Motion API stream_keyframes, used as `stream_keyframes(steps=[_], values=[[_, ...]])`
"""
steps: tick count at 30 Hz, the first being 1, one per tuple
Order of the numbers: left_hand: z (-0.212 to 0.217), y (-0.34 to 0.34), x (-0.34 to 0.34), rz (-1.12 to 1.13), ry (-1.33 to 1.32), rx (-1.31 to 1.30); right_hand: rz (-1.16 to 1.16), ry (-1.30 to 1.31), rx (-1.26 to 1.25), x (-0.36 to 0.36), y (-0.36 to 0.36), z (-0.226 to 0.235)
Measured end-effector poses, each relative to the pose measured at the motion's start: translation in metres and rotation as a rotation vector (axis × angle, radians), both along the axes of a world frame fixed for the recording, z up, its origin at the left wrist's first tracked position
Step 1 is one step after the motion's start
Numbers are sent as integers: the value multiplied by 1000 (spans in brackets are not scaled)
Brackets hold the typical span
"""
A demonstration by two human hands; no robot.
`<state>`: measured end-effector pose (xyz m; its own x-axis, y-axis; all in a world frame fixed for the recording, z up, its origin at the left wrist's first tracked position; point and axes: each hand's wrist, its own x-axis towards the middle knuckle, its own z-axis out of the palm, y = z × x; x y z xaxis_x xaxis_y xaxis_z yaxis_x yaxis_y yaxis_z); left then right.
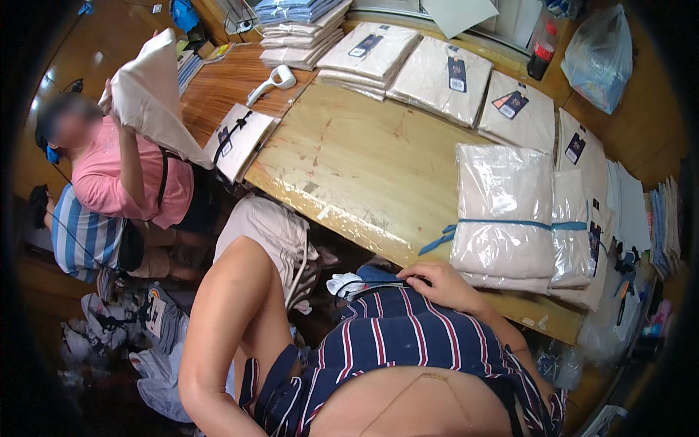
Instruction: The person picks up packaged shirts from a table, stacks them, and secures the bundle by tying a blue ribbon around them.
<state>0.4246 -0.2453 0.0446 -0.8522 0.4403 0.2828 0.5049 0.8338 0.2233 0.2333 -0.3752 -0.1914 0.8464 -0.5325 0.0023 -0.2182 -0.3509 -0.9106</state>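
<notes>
A: What took up most of the view?

B: The wooden table (364, 164), bare in the middle, with bagged cream garments along its far and right sides. Nearest the person lay 1 tied bundle (504, 218), a stack of plastic-wrapped folded cloth bound by a blue strap (502, 223), whose loose end trailed off to the left.

A: And the hands?

B: The right hand (439, 282) rested at the table's near edge, just below that bundle, fingers curled down against the striped shirt (408, 339). Whether it gripped anything, I could not tell. The left arm hung down beside the body; its hand was out of sight.

A: Anyone else?

B: A person in a pink top (127, 175) sat to the left, holding up a cream cloth (149, 98) with both arms raised.

A: Smaller things?

B: A white handheld tool (271, 83) on the far table, and a dark bottle with a red cap (542, 49) by a plastic bag (598, 58).
</notes>
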Motion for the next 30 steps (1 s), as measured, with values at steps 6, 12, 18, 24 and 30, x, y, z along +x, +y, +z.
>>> stream_keyframes(steps=[6,12,18,24,30], values=[[-7,-2,73,-223,46,27,-50,63,-381,35,6,-27],[-55,-36,144,-369,422,361,-225,276,-521,52,20,-43],[-193,-126,140,1517,723,1048,-286,525,-620,73,16,-39],[-309,-137,154,2178,-43,78,-316,576,-691,80,17,-54],[-317,-142,158,2147,-8,53,-354,595,-769,79,19,-64]])
